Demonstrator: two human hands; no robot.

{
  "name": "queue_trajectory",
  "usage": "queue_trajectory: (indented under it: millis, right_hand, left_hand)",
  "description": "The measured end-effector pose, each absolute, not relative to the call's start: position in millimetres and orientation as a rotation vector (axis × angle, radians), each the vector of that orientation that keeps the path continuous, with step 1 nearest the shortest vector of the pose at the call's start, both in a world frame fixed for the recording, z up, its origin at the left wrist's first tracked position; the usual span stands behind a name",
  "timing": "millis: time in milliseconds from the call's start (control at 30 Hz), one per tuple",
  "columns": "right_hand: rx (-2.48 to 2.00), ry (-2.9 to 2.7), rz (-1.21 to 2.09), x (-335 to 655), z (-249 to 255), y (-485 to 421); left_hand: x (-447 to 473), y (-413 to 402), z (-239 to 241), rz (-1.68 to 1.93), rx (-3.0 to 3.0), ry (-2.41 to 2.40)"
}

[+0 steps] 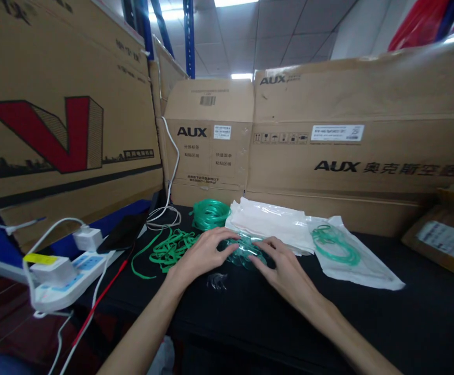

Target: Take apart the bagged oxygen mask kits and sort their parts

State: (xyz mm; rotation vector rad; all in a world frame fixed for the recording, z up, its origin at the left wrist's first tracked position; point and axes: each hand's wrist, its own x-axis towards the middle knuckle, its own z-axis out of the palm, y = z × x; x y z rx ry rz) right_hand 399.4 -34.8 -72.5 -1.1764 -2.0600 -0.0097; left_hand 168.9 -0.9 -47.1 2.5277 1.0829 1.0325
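My left hand (pixel 201 255) and my right hand (pixel 284 268) rest on the black table (pixel 406 312), fingers bent around a small coil of clear green tubing (pixel 244 251) lying between them. The fingertips of both hands touch the coil. A small clear plastic piece (pixel 217 281) lies just in front of the coil. A larger coil of green tubing (pixel 210 213) sits behind my left hand. Loose green ties (pixel 168 249) lie to the left. A clear bag with a green tubing coil inside (pixel 338 245) lies to the right.
A stack of clear plastic bags (pixel 269 221) lies behind the hands. A white power strip (pixel 65 273) with plugs and white and red cables sits at the left, beside a black phone (pixel 123 234). Large cardboard boxes (pixel 352 140) wall in the table at back and left.
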Motion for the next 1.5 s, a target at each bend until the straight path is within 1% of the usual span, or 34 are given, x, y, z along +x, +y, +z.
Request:
queue_trajectory:
  millis: [167,433,700,1000,1167,1333,1400,1500]
  right_hand:
    - [-1.217,-2.102,-0.087,397.7,-80.9,-32.3]
    - [-1.163,-2.107,-0.017,402.9,-84.2,-29.5]
    - [-1.194,-2.092,-0.062,401.3,-81.2,-33.6]
    - [-1.204,-2.029,0.07,405.4,-76.6,-37.5]
    - [-1.211,-1.863,0.217,408.6,-67.7,-39.5]
    - [-1.256,-1.646,0.455,417.8,-60.9,-35.9]
    - [-1.287,-1.522,0.455,427.1,-57.1,-31.6]
    - [-1.374,-1.327,0.37,450.0,-48.9,-20.8]
  left_hand:
    - [169.3,0.4,-52.2,0.973,2.599,1.082]
    - [169.2,10.4,-56.0,0.954,2.625,1.002]
    - [170.7,13.9,-57.7,0.947,2.622,0.985]
    - [169.0,14.5,-57.5,0.936,2.605,1.006]
    - [170.7,12.9,-57.7,0.925,2.651,1.009]
    - [171.3,12.4,-58.8,0.926,2.676,0.99]
    - [171.5,11.5,-58.7,0.945,2.673,0.987]
    - [171.8,9.7,-58.4,0.978,2.664,1.005]
